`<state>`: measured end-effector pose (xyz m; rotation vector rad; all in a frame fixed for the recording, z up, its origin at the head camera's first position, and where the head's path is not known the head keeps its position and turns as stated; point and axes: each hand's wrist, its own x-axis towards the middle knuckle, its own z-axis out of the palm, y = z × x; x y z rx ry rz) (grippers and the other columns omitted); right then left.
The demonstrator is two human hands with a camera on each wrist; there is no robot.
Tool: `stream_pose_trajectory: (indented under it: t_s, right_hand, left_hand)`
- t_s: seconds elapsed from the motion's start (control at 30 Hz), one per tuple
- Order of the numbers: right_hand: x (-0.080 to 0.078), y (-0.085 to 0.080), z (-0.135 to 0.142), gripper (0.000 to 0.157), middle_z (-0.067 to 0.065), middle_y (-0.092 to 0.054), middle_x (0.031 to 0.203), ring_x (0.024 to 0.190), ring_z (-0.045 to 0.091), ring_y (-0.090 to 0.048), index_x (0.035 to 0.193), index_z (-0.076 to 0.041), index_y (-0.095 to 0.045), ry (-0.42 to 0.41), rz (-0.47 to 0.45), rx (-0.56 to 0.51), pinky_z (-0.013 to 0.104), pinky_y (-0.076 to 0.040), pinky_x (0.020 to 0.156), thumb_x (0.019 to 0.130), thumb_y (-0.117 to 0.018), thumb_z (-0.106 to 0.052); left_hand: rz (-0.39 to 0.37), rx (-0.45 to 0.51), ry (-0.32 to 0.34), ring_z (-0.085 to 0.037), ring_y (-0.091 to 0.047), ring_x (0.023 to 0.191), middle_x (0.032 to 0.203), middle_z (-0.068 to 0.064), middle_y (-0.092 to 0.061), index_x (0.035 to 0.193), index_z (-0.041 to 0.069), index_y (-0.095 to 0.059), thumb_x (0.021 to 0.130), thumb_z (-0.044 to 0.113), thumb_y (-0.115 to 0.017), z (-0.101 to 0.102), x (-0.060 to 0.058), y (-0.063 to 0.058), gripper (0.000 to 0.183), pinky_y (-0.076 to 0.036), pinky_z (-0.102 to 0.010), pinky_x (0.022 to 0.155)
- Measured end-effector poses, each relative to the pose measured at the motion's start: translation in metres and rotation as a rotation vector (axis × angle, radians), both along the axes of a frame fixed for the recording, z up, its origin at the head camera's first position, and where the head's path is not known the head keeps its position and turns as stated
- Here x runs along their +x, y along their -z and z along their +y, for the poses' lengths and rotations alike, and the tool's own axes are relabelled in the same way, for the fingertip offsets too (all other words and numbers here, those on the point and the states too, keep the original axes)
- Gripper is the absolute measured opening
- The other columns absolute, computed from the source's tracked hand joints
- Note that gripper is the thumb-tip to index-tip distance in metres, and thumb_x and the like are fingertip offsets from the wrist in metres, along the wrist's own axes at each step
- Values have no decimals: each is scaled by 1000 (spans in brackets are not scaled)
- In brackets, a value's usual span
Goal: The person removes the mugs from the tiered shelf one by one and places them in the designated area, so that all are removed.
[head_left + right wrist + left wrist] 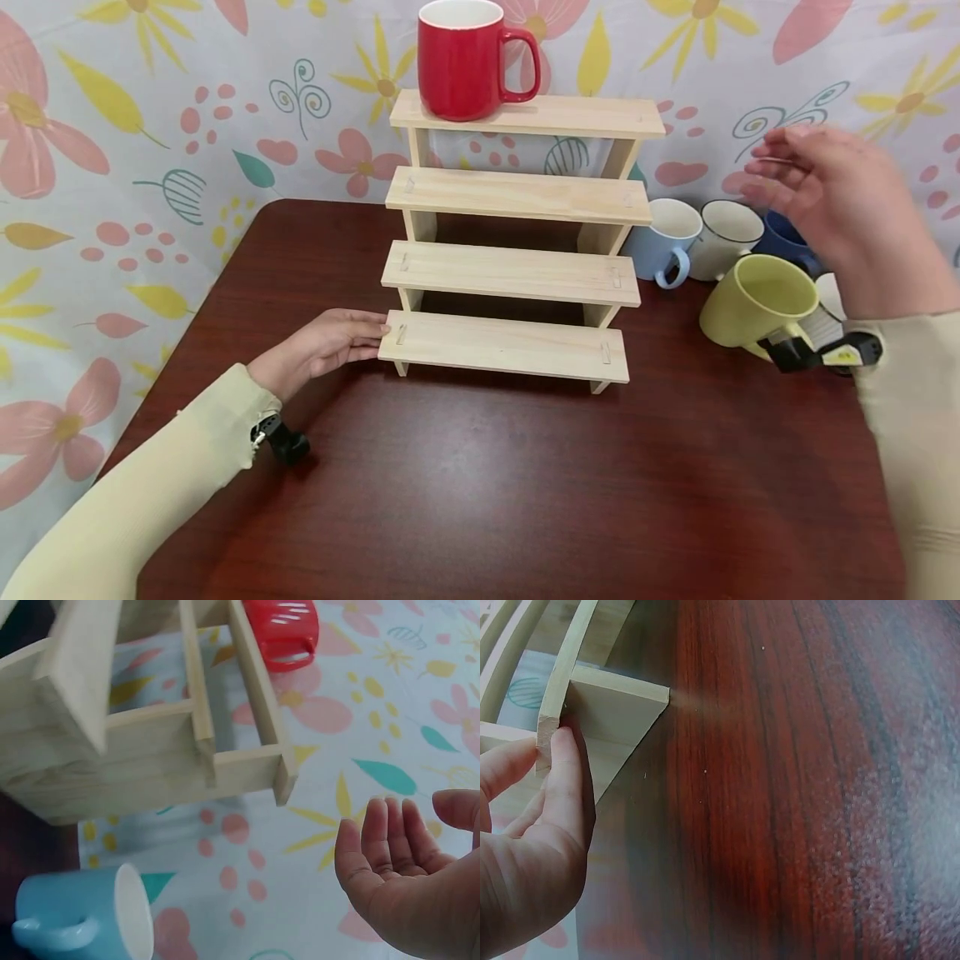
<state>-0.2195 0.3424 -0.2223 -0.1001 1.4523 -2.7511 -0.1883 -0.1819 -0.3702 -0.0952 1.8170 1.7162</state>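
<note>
A stepped wooden display shelf (504, 272) stands on the table, its tiers rising toward the back. My left hand (333, 343) pinches the left end of the lowest board (502, 346); in the left wrist view the thumb and fingers (564, 761) lie on opposite faces of it. A red mug (461, 62) sits upright at the left of the top board, handle to the right. My right hand (843, 187) is in the air right of the shelf, above several mugs, with nothing in it. The right wrist view shows its fingers (376, 840) loosely bent.
Right of the shelf stand a light blue mug (651, 242), a white mug with a dark rim (727, 237), a dark blue mug (783, 236) and a tilted yellow-green mug (731, 308). Another white mug (828, 312) is partly hidden. A flowered cloth (247, 100) hangs behind the dark red table (480, 483).
</note>
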Motion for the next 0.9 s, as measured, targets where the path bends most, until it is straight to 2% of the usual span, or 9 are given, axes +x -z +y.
stream_pose_trajectory:
  t_s: [0.1,0.27,0.43,0.5,0.67,0.9]
  right_hand:
    - [-13,-11,-5,23,19,-71,93,85,30,-71,103,8,-67,9,-34,42,40,-66,70,107,-48,-5]
    - [-31,-29,-16,20,14,-72,95,87,25,-72,107,4,-68,-17,-20,153,35,-65,71,106,-51,-6]
    - [-45,-46,-34,16,6,-72,102,93,17,-70,111,0,-69,-45,31,364,26,-63,72,103,-59,-9]
    - [-51,-52,-43,15,5,-72,103,94,16,-69,111,-1,-69,-70,48,417,24,-63,72,102,-60,-10]
    - [-67,-61,-65,15,5,-70,105,95,16,-68,111,-2,-68,-115,28,431,25,-63,72,103,-60,-11]
    - [-84,-66,-85,14,0,-71,104,94,11,-70,109,-8,-70,-124,-64,513,22,-62,70,100,-65,-18]
  left_hand:
    - [4,-2,6,1,-69,83,86,14,-71,153,-16,-30,104,5,-52,0,-1,0,58,-59,-13,79]
    - [11,-9,12,0,-69,83,86,14,-72,152,-17,-31,103,5,-53,0,-1,0,57,-59,-13,80]
    - [14,-16,12,1,-69,83,87,14,-71,151,-17,-32,103,4,-53,-1,0,0,57,-59,-13,80]
    - [12,-15,6,1,-69,83,87,14,-71,151,-18,-31,103,3,-52,-1,1,0,57,-59,-13,80]
    - [4,-18,-12,1,-69,83,87,14,-71,151,-17,-32,103,2,-53,-2,4,-2,56,-59,-13,80]
    - [-2,-26,-18,0,-69,83,88,12,-70,152,-16,-32,103,2,-53,1,3,-2,56,-60,-14,80]
